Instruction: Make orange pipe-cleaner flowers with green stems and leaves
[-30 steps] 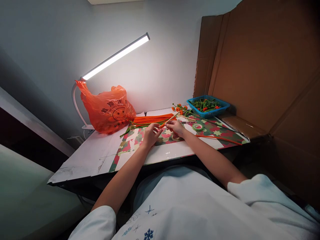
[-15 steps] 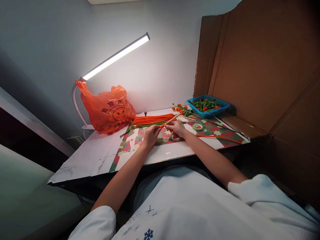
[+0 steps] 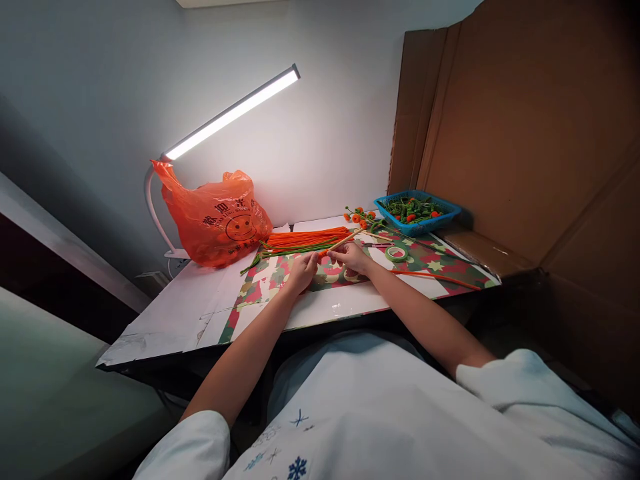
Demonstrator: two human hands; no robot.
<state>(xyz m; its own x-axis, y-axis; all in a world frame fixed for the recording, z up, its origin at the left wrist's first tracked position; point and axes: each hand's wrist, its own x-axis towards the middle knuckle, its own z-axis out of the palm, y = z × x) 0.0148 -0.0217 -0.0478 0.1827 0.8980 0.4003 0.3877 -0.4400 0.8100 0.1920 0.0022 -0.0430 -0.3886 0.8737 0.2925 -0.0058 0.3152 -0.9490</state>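
Note:
My left hand (image 3: 303, 272) is closed, its thumb and fingertips pinching a bit of orange pipe cleaner (image 3: 323, 253) wrapped at the lower end of a thin wooden stick (image 3: 349, 238). My right hand (image 3: 353, 257) is closed around the stick just beside it; the stick slants up and away to the right. From behind my right forearm a length of orange pipe cleaner trails rightward over the table. Just beyond both hands lie a bundle of orange pipe cleaners (image 3: 305, 235) and several green stems (image 3: 300, 248). How the fingertips overlap is too small to tell.
A roll of green tape (image 3: 397, 254) lies right of my right hand. Behind are orange pompom flowers (image 3: 356, 218) and a blue basket (image 3: 419, 230) of green pieces. An orange plastic bag (image 3: 210, 230) and a lamp (image 3: 233, 113) stand left; cardboard (image 3: 500, 133) walls the right.
My left hand has turned slightly, its fingers now closed more tightly at the wrapped end. The stick has tilted a little lower. The trailing pipe cleaner has shifted slightly.

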